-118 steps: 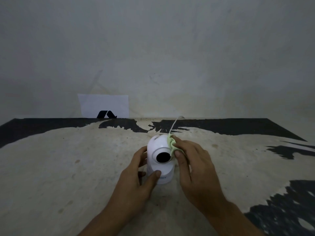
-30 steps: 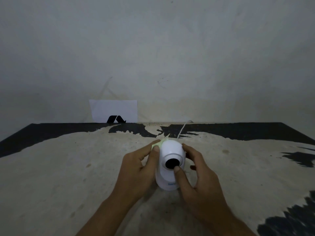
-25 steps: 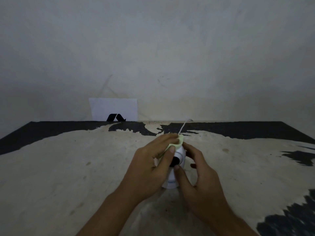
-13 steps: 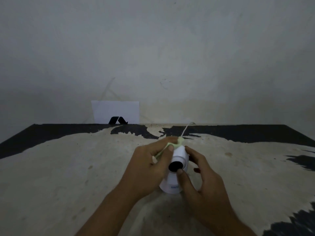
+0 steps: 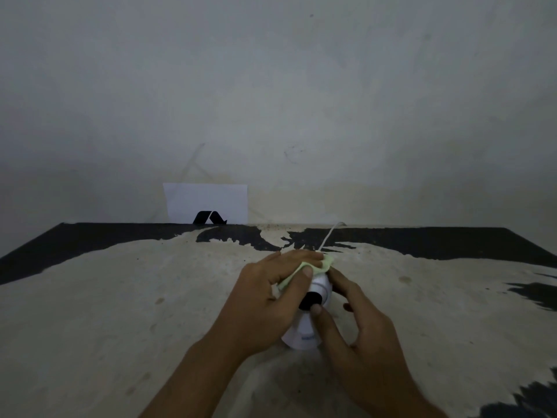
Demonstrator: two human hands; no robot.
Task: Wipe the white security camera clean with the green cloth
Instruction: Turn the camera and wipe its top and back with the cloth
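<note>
The white security camera (image 5: 303, 333) stands on the worn table, its black lens (image 5: 308, 300) facing me. My left hand (image 5: 265, 300) presses the green cloth (image 5: 315, 266) over the top and left side of the camera's round head. My right hand (image 5: 358, 330) grips the camera from the right, thumb just under the lens and fingers behind the head. Most of the cloth and the left side of the camera are hidden under my left hand.
A thin white cable (image 5: 328, 236) runs from behind the camera to the table's far edge. A white card with a black logo (image 5: 206, 205) leans against the grey wall at the back left. The table (image 5: 120, 312) is beige with black patches.
The cloth passed from my right hand to my left. In the last second my left hand has slid the cloth across the top of the camera head toward the right, while my right hand kept holding it.
</note>
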